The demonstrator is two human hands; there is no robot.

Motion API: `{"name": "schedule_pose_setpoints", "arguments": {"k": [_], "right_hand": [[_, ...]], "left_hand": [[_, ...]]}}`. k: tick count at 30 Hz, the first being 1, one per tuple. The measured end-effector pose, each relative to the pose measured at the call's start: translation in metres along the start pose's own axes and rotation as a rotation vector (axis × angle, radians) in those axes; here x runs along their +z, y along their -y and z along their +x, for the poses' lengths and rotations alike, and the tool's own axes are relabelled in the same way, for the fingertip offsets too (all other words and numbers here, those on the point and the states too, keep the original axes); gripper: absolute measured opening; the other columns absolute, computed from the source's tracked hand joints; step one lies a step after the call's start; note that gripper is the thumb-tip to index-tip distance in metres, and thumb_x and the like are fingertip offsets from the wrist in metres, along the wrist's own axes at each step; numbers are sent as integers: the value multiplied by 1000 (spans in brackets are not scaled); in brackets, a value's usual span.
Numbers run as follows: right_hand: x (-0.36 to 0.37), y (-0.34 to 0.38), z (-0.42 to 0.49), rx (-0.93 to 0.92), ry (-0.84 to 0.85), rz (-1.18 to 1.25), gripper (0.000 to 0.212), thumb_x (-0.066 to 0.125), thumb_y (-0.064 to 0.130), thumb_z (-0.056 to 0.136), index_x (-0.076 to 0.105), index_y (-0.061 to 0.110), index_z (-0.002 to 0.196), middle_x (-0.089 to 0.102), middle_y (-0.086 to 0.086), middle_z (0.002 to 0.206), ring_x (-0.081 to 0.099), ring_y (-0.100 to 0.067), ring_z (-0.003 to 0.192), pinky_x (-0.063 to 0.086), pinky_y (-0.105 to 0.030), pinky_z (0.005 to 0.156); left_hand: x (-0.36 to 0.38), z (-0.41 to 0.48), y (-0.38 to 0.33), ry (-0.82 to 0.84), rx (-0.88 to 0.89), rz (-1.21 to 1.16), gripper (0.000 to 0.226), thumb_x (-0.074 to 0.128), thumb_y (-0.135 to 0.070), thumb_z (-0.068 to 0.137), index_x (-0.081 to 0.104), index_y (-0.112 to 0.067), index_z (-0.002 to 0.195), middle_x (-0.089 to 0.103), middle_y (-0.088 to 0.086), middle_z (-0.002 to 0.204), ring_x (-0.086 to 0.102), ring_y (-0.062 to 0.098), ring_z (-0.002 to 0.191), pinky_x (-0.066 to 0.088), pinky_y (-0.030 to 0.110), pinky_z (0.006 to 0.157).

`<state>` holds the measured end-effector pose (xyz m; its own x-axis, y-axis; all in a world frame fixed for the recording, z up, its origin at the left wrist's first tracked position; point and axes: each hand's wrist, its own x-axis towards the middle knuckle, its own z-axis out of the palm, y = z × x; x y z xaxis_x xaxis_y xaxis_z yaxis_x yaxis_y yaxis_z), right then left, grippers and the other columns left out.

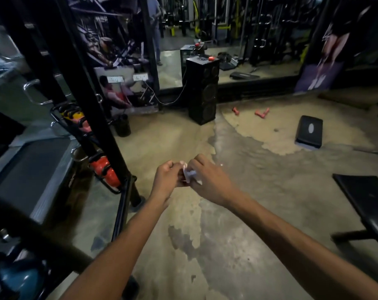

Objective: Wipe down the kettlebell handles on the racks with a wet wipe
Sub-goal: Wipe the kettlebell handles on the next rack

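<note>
Both hands meet over the bare floor, the left hand (168,177) and right hand (207,180) each curled and pinching a small crumpled wet wipe (189,174) between them. Off to their left, orange kettlebells (104,169) sit on the black rack (93,109), well apart from the wipe.

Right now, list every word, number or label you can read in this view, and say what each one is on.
No text here can be read.
Speaker: a small panel on its top, too blurred to read.
Step platform: a pale oval mark, no legible letters.
Wall poster: pale shapes near its bottom, unreadable.
Red kettlebell: no visible marking.
Wet wipe, held between both hands: blank.
</note>
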<state>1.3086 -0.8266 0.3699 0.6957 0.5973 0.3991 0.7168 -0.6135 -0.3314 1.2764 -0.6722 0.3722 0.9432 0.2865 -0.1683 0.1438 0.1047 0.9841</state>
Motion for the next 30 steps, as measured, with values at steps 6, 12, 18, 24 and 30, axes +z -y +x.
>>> {"name": "schedule_pose_setpoints", "arguments": {"k": [6, 12, 18, 24, 30], "right_hand": [[13, -64, 54, -14, -69, 219, 19, 52, 36, 96, 65, 22, 101, 56, 5, 105, 60, -16, 87, 53, -42, 69], [48, -131, 154, 512, -43, 664, 31, 77, 41, 84, 65, 20, 103, 66, 2, 102, 69, -16, 89, 61, -43, 74], [72, -187, 258, 688, 73, 965, 24, 76, 11, 89, 61, -6, 97, 67, -8, 84, 71, -21, 78, 63, -50, 70], [108, -230, 377, 651, 222, 1076, 35, 79, 18, 88, 60, -4, 107, 72, -16, 93, 73, -26, 84, 63, -45, 65], [178, -279, 509, 482, 392, 1041, 21, 72, 11, 93, 65, -7, 99, 72, -19, 84, 70, -23, 74, 62, -45, 68]], "left_hand": [[20, 86, -2, 2, 8, -68, 23, 72, -19, 92, 60, -2, 102, 74, 14, 82, 71, 22, 72, 60, 35, 67], [19, 200, -1, 21, 57, -69, 13, 67, -6, 93, 66, -1, 105, 75, 19, 93, 73, 27, 81, 61, 37, 72], [9, 315, -20, -6, 113, 18, 9, 69, -7, 92, 70, -3, 100, 76, 13, 91, 73, 27, 84, 62, 41, 73], [-19, 423, -41, -96, 105, 93, 8, 73, -7, 88, 72, -4, 96, 76, 12, 89, 72, 25, 83, 60, 43, 76], [-63, 542, -39, -253, 105, 145, 14, 74, -8, 89, 71, -2, 100, 73, 17, 91, 70, 22, 79, 59, 37, 71]]}}
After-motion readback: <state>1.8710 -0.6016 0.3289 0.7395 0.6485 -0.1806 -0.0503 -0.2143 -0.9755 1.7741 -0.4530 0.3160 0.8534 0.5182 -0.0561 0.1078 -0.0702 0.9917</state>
